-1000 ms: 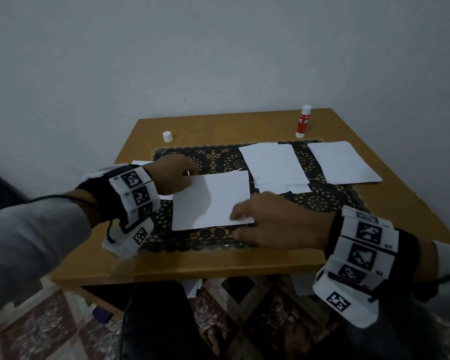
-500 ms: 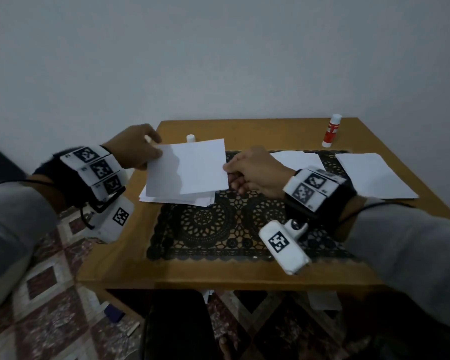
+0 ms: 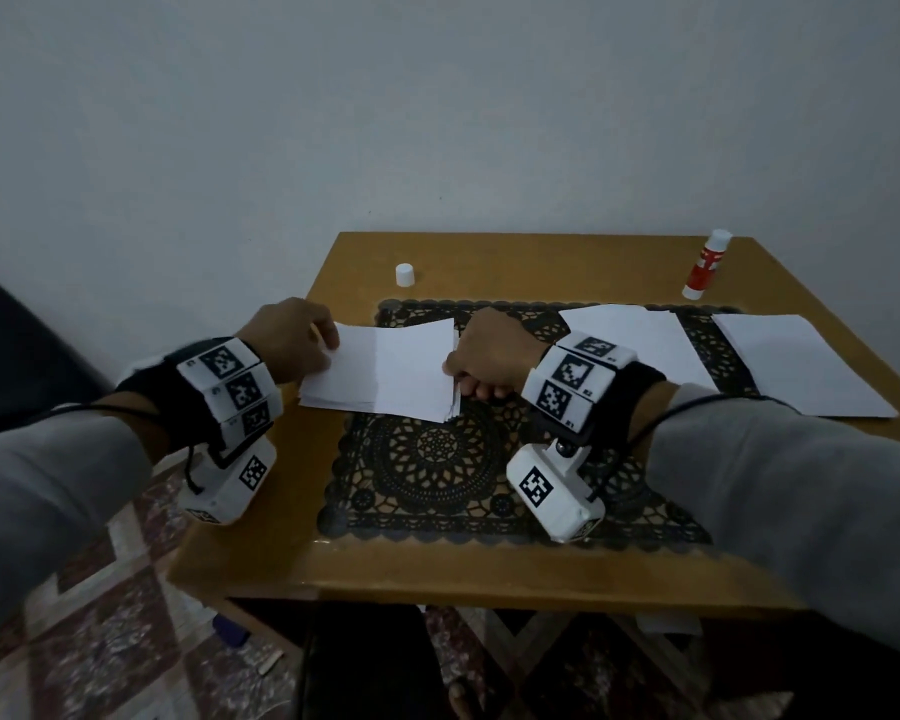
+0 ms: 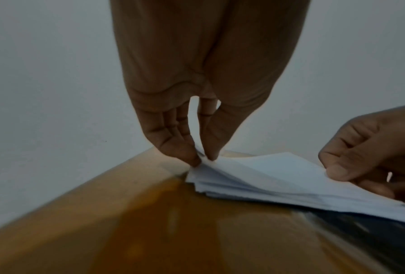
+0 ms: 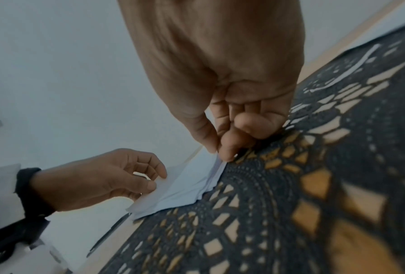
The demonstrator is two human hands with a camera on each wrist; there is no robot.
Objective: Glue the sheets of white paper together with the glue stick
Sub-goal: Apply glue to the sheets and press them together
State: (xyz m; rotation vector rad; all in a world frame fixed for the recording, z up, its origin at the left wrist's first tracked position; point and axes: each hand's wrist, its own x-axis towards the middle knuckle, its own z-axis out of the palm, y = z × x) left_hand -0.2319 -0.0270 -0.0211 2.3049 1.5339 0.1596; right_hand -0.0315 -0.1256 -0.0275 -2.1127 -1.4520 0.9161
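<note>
A white sheet (image 3: 396, 366) lies on top of a small stack of white paper (image 4: 255, 185) at the left of the table, half on the black lace mat. My left hand (image 3: 328, 350) pinches its left edge between thumb and fingertips (image 4: 205, 157). My right hand (image 3: 458, 371) pinches its right edge (image 5: 220, 159). The red and white glue stick (image 3: 705, 265) stands upright, uncapped, at the far right corner of the table. Its white cap (image 3: 405, 275) stands at the far left.
The wooden table (image 3: 437, 569) stands against a pale wall. A black lace mat (image 3: 437, 470) covers its middle. Two more lots of white paper (image 3: 640, 340) (image 3: 796, 366) lie on the right side. Patterned floor shows below left.
Both hands lifted the sheet from the mat's middle, carried it left and lowered it onto the left stack. The view swung left with them.
</note>
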